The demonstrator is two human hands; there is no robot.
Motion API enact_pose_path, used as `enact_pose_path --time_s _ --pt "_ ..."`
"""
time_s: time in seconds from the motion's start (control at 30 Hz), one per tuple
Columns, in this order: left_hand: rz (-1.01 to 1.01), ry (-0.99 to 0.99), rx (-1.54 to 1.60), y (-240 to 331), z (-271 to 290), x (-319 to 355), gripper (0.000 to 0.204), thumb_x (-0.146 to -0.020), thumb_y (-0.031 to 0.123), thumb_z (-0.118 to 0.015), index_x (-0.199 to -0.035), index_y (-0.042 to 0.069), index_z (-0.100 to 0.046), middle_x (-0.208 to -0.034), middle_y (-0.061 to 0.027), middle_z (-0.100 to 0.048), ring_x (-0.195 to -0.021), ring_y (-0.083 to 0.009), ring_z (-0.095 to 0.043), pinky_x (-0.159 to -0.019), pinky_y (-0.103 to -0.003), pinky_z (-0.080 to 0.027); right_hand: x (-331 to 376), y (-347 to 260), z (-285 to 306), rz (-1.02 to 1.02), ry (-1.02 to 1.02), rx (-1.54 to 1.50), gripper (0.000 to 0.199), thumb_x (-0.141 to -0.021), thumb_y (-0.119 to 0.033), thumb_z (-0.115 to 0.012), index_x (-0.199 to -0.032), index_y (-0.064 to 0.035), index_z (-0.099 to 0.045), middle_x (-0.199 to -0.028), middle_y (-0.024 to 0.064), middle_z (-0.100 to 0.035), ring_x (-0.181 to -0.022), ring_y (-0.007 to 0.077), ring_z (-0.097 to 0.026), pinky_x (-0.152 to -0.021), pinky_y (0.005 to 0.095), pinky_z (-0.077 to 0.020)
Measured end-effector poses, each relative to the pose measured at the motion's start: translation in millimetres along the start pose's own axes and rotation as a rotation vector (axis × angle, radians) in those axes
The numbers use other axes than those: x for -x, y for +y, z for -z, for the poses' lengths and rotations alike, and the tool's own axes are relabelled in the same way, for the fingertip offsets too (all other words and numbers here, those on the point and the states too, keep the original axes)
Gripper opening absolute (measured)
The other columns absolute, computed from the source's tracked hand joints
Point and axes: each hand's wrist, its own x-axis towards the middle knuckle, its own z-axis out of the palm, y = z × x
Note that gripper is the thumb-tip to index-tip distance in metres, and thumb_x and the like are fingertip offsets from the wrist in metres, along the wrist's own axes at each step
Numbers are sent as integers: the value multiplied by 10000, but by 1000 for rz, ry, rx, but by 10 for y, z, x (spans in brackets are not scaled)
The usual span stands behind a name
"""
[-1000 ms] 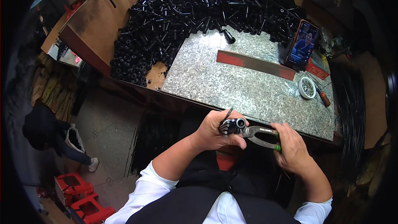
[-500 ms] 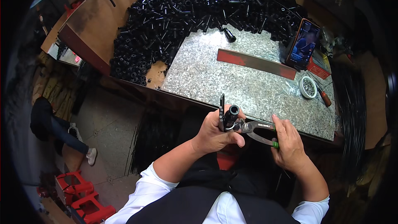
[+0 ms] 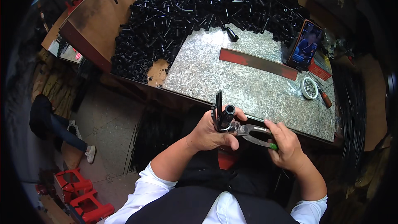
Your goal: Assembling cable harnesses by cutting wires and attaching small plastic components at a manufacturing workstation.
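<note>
Head view: right hand [image 3: 287,147] grips pincers [image 3: 243,130], tips obscured beside left hand [image 3: 210,136], half-curled round roughly upright black tube [image 3: 227,118], mouth up.

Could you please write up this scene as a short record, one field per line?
Left hand: grip around a black tube and thin black rods
Right hand: grip on the pliers
Pliers' head: beside the tube's lower end; exact contact unclear
Worktop: speckled, bearing a flat red-brown bar, a white bowl and a leaning phone
Far side: large pile of black parts
Floor, left: another person
</note>
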Motion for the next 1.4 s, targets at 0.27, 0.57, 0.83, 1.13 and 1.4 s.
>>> enact_pose_path --time_s 0.27,0.57,0.83,1.13,1.4 --pt "54 -128 75 43 77 14 856 -601 475 -787 -1187 -70 -482 -758 39 -547 -611 8 -420 -543 -168 -321 -112 68 -147 -26 -218 -459 701 -643 80 -584 -1325 31 -429 -825 141 -490 -697 305 -538 -635 385 -454" --pt "55 67 -22 61 -13 19 830 -595 468 -801 -1158 -67 -508 -821 26 -565 -644 9 -461 -611 -160 -365 -125 -82 -22 -3 12 -31 666 -652 82 -585 -1288 51 -390 -903 187 -506 -753 360 -526 -697 391 -455" --pt "141 66 -20 37 -7 50 853 -600 405 -834 -1232 -26 -458 -906 15 -585 -768 -28 -473 -761 -212 -394 -51 8 51 58 162 166 336 -691 67 -599 -952 -25 -407 -965 203 -519 -808 335 -551 -722 420 -454" --pt "61 98 12 25 -68 20 823 -608 265 -875 -1244 -19 -437 -840 26 -602 -802 -29 -553 -706 -179 -412 -112 -2 159 193 394 567 365 -700 96 -574 -993 -34 -400 -971 185 -508 -858 331 -567 -788 484 -469" --pt "-10 144 -83 -71 -20 90 697 -625 252 -873 -1159 -7 -509 -905 6 -593 -784 -39 -541 -668 -181 -416 -71 -81 -6 133 389 504 360 -701 91 -590 -954 -50 -377 -866 158 -502 -704 298 -524 -608 402 -427"
